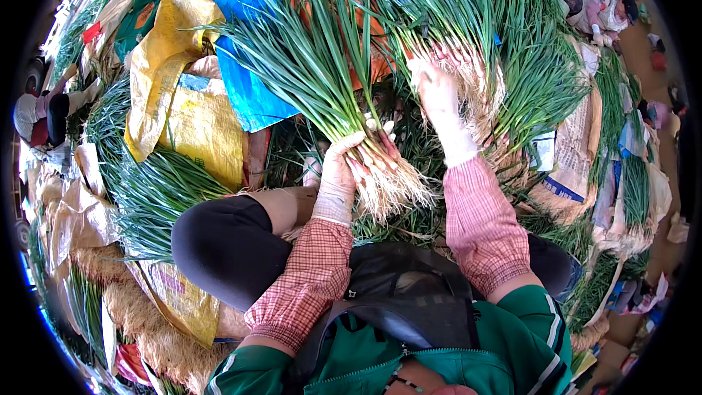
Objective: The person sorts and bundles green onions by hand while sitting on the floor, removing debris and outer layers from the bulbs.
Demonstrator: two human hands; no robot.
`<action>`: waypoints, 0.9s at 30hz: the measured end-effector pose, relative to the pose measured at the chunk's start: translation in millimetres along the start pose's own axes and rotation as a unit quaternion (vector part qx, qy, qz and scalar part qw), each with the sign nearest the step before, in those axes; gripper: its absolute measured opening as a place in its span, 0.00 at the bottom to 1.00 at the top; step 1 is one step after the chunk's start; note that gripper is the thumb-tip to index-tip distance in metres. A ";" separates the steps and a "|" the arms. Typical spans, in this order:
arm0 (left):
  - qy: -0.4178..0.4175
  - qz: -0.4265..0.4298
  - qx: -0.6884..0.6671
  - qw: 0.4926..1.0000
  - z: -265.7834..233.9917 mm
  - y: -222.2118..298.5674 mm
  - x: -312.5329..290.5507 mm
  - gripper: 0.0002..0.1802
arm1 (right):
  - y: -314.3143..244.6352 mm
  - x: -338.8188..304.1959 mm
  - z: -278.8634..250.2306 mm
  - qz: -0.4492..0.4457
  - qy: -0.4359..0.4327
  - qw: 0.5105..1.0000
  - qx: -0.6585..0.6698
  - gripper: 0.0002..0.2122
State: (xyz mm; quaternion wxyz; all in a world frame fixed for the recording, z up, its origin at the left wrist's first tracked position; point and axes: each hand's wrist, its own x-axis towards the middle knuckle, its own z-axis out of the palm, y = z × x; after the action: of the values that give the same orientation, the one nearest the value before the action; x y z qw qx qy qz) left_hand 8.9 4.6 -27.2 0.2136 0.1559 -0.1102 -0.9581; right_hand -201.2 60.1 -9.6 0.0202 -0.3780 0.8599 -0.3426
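Note:
My left hand (342, 168), in a thin glove, is closed around the stalks of a bunch of green chives (314, 66), just above its pale hairy roots (395, 186). The leaves fan up and to the left. My right hand (436, 91), also gloved, reaches forward into a second heap of chives (446, 7) and touches its white root ends (479, 95); whether it grips them I cannot tell. Both forearms wear red checked sleeve covers (482, 227).
Chive piles (146, 190) lie all around on yellow sacks (197, 128) and a blue sheet (245, 88). My knee in black (227, 245) and a black apron (409, 292) fill the lower middle. Another person (40, 113) sits far left. More bundles (632, 197) line the right.

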 end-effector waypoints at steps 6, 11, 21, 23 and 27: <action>-0.078 -0.037 -0.082 0.993 -10.6 2.1 -0.9 0.32 | 25.4 38.2 6.2 0.025 -0.077 0.993 -0.088 0.10; -0.029 -0.026 -0.042 0.998 -11.6 5.9 5.7 0.26 | -14.0 -61.8 -25.4 -0.073 -0.183 0.977 0.075 0.05; -0.005 -0.061 0.004 0.998 -19.0 5.1 2.1 0.23 | -36.8 -47.2 26.7 0.196 -0.302 0.879 0.313 0.10; 0.020 -0.057 0.013 0.998 -22.3 2.4 3.8 0.23 | -21.4 -49.1 36.3 0.100 -0.167 0.947 0.257 0.09; 0.029 -0.069 0.173 0.982 -32.9 20.3 7.8 0.22 | -4.6 -69.5 15.5 0.061 -0.198 0.977 0.059 0.11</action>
State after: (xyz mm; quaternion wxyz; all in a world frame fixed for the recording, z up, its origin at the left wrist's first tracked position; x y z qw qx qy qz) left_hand 21.2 -21.5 -54.0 0.1196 0.2251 -0.2573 -0.9321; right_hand -144.2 95.1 -34.3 0.2330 -0.3830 0.8386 -0.3094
